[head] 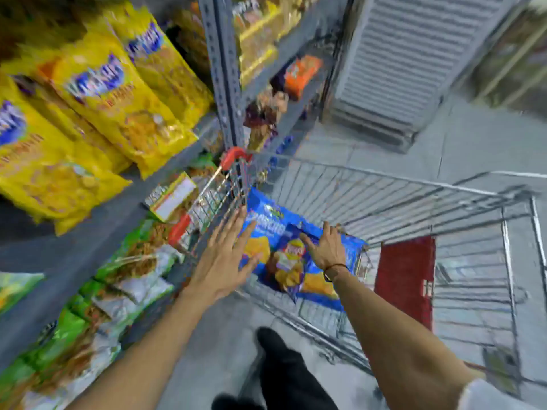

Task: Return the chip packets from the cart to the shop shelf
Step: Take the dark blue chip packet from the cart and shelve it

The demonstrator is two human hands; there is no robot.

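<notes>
Though motion blur smears the print, a blue chip packet (291,255) lies in the wire cart (414,202) beside the shelf (97,220). The right hand (327,248) presses flat on it, fingers spread; the left hand (225,255) hovers open at its edge, grasping nothing.

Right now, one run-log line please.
stage: pickup | left hand: open beside blue chip packet | right hand: flat on packet | packet: in cart | shelf: left

Dark wristband (336,269), black trousers (284,371)
</notes>
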